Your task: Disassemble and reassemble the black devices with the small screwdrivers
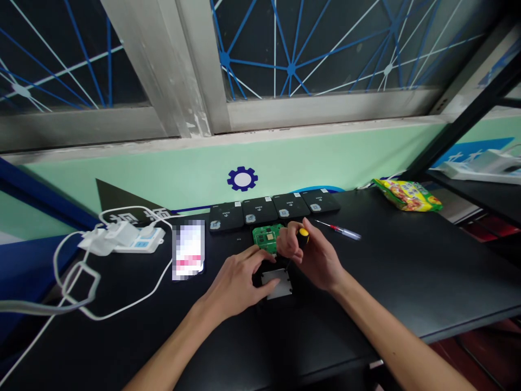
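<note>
And here is the right hand (319, 258), fingers wrapped firmly round a screwdriver (303, 233) with a yellow-capped dark handle, its shaft aimed down at the far right corner of a silvery metal plate (280, 289)! Whether the tip touches is too small to tell. The plate sits in a dark case, right in front of the person on the black worktop (407, 271). Over to the left hand (238, 279): thumb laid on the plate, fingers spread toward the far edge, and whether it grips or merely presses, I cannot tell. Just beyond the fingers lies a green circuit board (265, 237), partly covered by the right hand. Behind it, four flat black boxes (259, 210) line up along the wall. Out right, a clear-handled screwdriver (345, 233) lies loose, a yellow-green packet (409, 195) farther off. On the left, a lit, pixelated screen (188, 250) lies near a white power strip (142, 241).
</note>
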### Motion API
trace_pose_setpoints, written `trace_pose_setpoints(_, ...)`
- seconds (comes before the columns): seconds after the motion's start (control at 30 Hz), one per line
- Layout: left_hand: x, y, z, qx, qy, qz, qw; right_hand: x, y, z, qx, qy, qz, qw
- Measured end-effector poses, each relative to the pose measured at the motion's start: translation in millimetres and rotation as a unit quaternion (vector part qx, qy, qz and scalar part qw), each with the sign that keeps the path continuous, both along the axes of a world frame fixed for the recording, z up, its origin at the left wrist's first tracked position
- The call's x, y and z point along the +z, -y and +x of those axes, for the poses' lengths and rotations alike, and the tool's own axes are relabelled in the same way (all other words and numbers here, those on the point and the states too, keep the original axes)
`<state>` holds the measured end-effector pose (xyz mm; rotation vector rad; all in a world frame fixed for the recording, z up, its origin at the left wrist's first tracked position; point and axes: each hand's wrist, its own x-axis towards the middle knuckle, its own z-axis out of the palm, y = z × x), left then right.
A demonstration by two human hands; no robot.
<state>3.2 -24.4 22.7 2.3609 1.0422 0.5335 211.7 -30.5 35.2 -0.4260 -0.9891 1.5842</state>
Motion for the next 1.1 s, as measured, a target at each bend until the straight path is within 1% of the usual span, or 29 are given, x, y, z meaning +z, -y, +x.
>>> trace_pose_setpoints(0.07, -0.7, -0.3, 0.0, 0.000, 0.000, 0.001, 1.000, 0.2, -0.3, -0.3, 0.000, -0.004, -0.005, 1.000)
trace_pose_setpoints(0.2, -4.5, -0.4, -0.3, -0.002, 0.004, 0.012, 1.000, 1.0, -0.4, 1.2, 0.003, -0.044, -0.024, 0.999)
trace_pose_setpoints(0.53, -16.6, -0.1, 1.1, -0.015, 0.041, 0.020, 0.999, 11.1, 2.8, 7.8, -0.006, -0.126, -0.084, 0.988)
trace_pose_setpoints(0.67, -13.2, -4.3, -1.0, -0.006, 0.040, 0.024, 0.999, 10.9, 0.9, 9.4, -0.015, -0.144, -0.091, 0.985)
trace_pose_setpoints(0.73, -8.5, -7.0, -2.7, 0.022, 0.041, 0.031, 0.998, 9.8, -0.3, 10.4, -0.022, -0.145, -0.092, 0.985)
trace_pose_setpoints(0.87, -2.2, -12.2, -7.9, 0.119, 0.038, 0.077, 0.989, 7.9, -1.4, 11.2, -0.032, -0.126, -0.089, 0.987)
trace_pose_setpoints(0.97, -3.4, -15.4, -12.4, 0.176, 0.020, 0.108, 0.978, 7.3, -1.0, 10.9, -0.027, -0.119, -0.087, 0.989)
trace_pose_setpoints(1.1, -6.3, -17.2, -15.7, 0.219, 0.003, 0.121, 0.968, 6.4, -0.1, 10.8, -0.018, -0.123, -0.091, 0.988)
